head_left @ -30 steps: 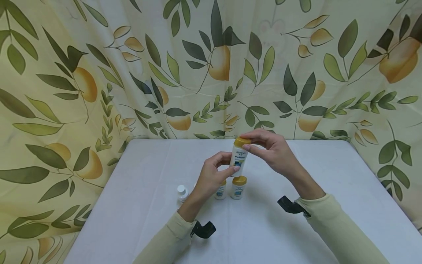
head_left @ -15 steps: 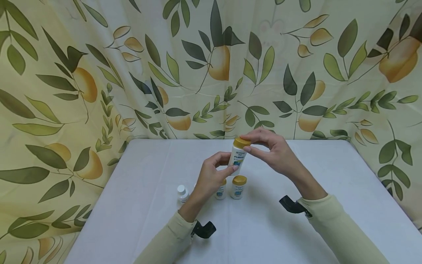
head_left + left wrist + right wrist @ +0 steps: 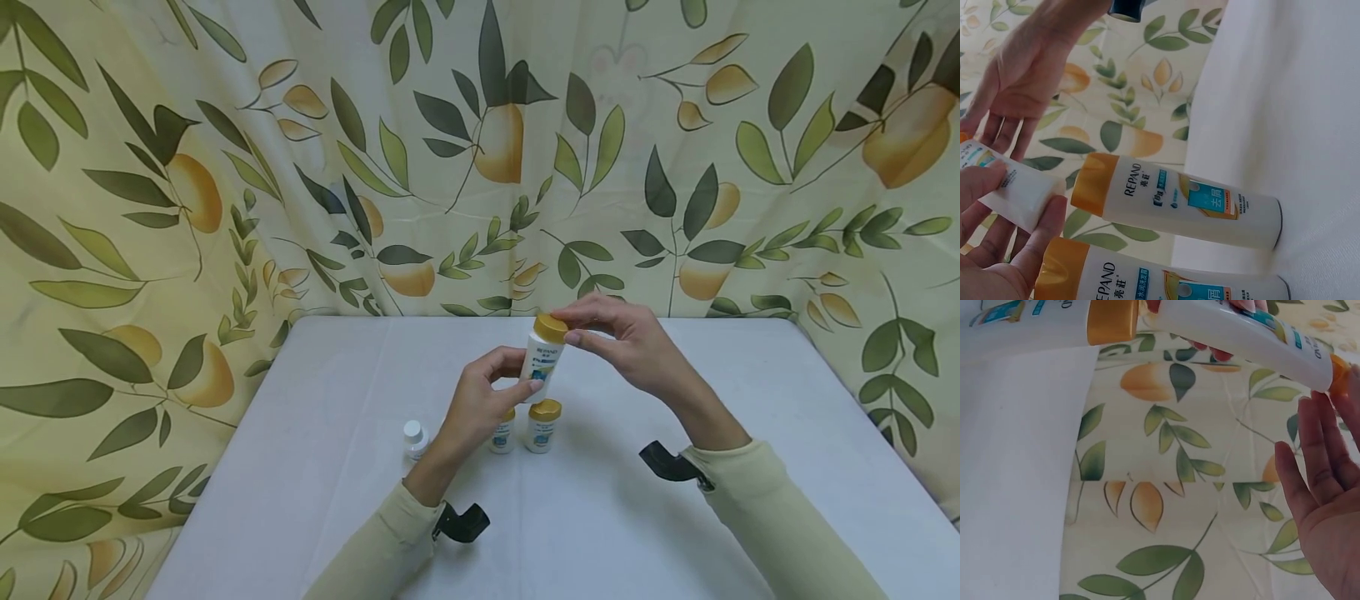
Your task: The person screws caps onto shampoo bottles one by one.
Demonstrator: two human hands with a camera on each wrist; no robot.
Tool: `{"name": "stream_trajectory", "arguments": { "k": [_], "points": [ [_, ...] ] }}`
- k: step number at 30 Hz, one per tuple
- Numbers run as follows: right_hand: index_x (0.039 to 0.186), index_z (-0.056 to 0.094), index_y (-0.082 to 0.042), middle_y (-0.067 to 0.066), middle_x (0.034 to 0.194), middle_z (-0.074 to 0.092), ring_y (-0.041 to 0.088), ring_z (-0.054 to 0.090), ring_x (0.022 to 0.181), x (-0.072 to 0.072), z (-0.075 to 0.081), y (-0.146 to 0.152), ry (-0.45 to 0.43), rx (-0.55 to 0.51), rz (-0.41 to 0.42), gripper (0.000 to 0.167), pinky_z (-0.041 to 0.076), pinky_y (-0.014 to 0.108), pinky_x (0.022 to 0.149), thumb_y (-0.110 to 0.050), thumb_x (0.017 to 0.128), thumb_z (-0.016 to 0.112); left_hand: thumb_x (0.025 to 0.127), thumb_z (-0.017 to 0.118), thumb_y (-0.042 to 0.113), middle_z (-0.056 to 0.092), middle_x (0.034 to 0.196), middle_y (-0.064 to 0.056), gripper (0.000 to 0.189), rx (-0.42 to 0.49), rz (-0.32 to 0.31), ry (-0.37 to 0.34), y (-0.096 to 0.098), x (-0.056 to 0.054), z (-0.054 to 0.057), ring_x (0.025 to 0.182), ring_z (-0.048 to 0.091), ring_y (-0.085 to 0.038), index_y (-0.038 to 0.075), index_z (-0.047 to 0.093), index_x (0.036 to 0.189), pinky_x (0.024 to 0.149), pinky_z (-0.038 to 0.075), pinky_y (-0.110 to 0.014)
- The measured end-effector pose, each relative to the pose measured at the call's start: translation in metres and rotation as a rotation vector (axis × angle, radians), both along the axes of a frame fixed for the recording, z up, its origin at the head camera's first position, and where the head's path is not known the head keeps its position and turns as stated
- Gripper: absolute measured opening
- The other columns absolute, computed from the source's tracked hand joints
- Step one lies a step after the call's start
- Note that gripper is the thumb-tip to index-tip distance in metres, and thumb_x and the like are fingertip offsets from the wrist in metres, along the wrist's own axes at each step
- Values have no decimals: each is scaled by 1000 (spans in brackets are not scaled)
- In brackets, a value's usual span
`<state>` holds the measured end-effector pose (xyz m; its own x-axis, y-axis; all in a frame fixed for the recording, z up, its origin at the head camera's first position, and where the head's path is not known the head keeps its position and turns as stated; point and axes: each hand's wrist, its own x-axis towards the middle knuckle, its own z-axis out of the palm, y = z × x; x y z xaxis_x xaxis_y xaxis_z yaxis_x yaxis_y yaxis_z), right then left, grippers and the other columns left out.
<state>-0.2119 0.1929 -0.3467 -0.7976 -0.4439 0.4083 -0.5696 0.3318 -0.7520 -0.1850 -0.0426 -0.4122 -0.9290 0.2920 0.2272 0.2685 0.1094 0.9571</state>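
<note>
My left hand point(image 3: 483, 396) grips a white shampoo bottle point(image 3: 543, 358) around its lower body, thumb across the front label. The bottle is raised off the table and leans a little to the right. At its gold cap point(image 3: 551, 327), my right hand point(image 3: 637, 346) pinches the right side with thumb and fingertips. Below the raised bottle stand two matching shampoo bottles; the right one point(image 3: 542, 427) shows whole, while the left one point(image 3: 502, 433) is partly covered by my left hand. Large in the left wrist view, a standing bottle point(image 3: 1191, 203) has a REPAND label.
A small white-capped bottle point(image 3: 414, 439) stands left of my left forearm, partly hidden by it. The white-covered table point(image 3: 337, 375) ends at a leaf-and-fruit patterned curtain point(image 3: 465, 233). Black wrist cameras sit on both cuffs.
My right hand has shifted slightly right, and its thumb has slid from the cap's front to its right edge. The left hand keeps its hold, with the bottle tilting only slightly.
</note>
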Motion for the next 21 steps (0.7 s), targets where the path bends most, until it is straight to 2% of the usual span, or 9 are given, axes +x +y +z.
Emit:
{"name": "stream_trajectory", "arguments": {
  "k": [5, 11, 16, 21],
  "points": [
    [133, 67, -10, 6, 127, 69, 7, 62, 117, 2, -3, -4, -38, 4, -31, 36, 48, 20, 103, -9, 97, 69, 93, 76, 17, 67, 124, 3, 37, 6, -3, 7, 0, 0, -1, 113, 63, -15, 17, 66, 128, 98, 55, -33],
    [136, 65, -10, 6, 132, 67, 5, 60, 120, 2, -4, -9, -48, 1, -51, 39, 48, 26, 107, -11, 97, 69, 93, 76, 16, 67, 125, 1, 37, 12, -7, 3, 1, 0, -1, 114, 63, -17, 16, 66, 128, 96, 57, -32],
    [135, 65, -8, 6, 130, 67, 5, 60, 118, 2, -6, -10, -28, -13, -66, 40, 47, 20, 105, -10, 95, 72, 93, 76, 16, 67, 124, 3, 36, 4, -1, -2, 2, 0, 0, 114, 63, -15, 16, 66, 128, 102, 53, -34],
    [133, 67, -11, 4, 127, 67, 6, 61, 116, 1, -7, -11, -22, -14, -84, 41, 47, 19, 103, -10, 92, 75, 93, 76, 15, 67, 124, 2, 36, 2, 3, 9, 2, 2, 1, 114, 63, -15, 16, 66, 127, 105, 52, -39]
  ]
}}
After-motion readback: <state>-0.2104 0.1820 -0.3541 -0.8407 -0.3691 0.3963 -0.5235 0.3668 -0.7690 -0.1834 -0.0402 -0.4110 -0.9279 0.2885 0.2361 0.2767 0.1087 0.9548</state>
